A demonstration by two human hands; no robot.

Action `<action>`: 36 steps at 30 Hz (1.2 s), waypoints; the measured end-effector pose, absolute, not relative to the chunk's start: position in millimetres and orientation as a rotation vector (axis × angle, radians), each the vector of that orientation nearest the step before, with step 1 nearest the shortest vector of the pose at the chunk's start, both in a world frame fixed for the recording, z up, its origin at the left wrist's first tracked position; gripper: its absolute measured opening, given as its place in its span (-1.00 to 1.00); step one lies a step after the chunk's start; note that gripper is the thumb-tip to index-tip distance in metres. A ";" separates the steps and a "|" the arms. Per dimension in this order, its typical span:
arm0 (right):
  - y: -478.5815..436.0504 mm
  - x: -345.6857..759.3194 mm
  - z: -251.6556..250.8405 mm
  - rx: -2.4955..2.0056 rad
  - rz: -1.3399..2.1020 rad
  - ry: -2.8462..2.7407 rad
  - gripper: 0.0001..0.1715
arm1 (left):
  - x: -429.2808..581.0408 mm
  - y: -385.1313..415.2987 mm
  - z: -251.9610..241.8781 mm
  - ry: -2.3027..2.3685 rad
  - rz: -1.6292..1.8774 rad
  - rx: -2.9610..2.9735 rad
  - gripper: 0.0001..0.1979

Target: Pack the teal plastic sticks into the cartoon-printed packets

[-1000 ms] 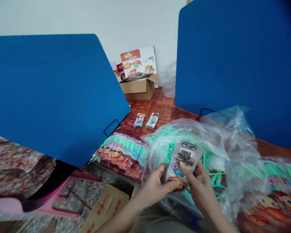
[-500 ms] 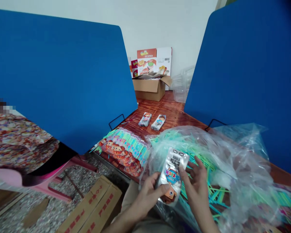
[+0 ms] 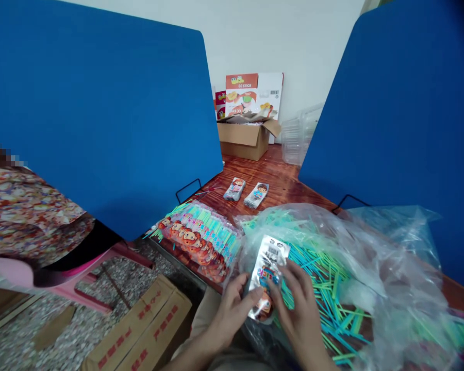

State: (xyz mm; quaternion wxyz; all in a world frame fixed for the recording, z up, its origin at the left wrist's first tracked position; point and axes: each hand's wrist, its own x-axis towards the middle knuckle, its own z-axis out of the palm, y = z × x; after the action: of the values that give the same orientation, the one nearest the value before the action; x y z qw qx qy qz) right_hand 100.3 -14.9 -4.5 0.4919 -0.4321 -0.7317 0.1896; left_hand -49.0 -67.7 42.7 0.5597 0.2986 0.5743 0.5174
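Both my hands hold one small printed plastic pouch [image 3: 265, 273] with a cartoon figure and a barcode at its top. My left hand [image 3: 232, 308] grips its left edge with the thumb across the front. My right hand [image 3: 298, 305] pinches its right side. Beneath the hands lies a big clear plastic bag [image 3: 332, 242] full of thin green and blue sticks [image 3: 328, 288]. A row of filled cartoon packets [image 3: 199, 238] lies to the left of the bag on the red-brown wooden table [image 3: 282, 180].
Two small pouches [image 3: 246, 191] lie further back on the table. Blue partition boards stand at the left [image 3: 100, 118] and right [image 3: 402, 129]. An open cardboard box [image 3: 247, 138] sits at the far end, cardboard cartons [image 3: 143, 330] on the floor. A person in patterned clothing [image 3: 27, 211] sits at the left.
The view has swung down and to the right. The pouch has come lower and closer to me, and my right hand has slid further over its right side.
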 end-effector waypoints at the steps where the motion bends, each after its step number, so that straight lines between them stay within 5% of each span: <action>1: -13.3 99.6 -3.2 -1.113 0.558 -1.650 -0.51 | -50.8 -68.1 42.1 1.342 1.205 0.721 -0.46; 6: 2.6 108.5 4.7 -1.215 1.169 -1.061 -0.05 | -65.2 -65.5 36.7 1.181 1.047 0.863 -0.57; 12: 9.2 118.1 2.6 -1.250 1.534 -0.723 -0.34 | -80.0 -62.1 29.1 1.133 0.917 0.853 -0.56; 22: 16.5 105.1 9.8 -1.153 1.504 -0.375 -0.38 | -80.3 -69.4 17.5 0.955 1.120 0.619 -0.21; 36: 7.7 101.5 7.8 -1.175 1.561 -0.596 -0.61 | -63.6 -86.2 -13.1 1.212 1.334 0.274 -0.36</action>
State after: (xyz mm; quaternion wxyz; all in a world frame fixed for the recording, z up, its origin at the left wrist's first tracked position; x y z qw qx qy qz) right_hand 101.5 7.7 7.8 0.5224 -0.4905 -0.2490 0.6516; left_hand -63.6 -86.2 -13.1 0.6124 0.1187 0.5255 0.5785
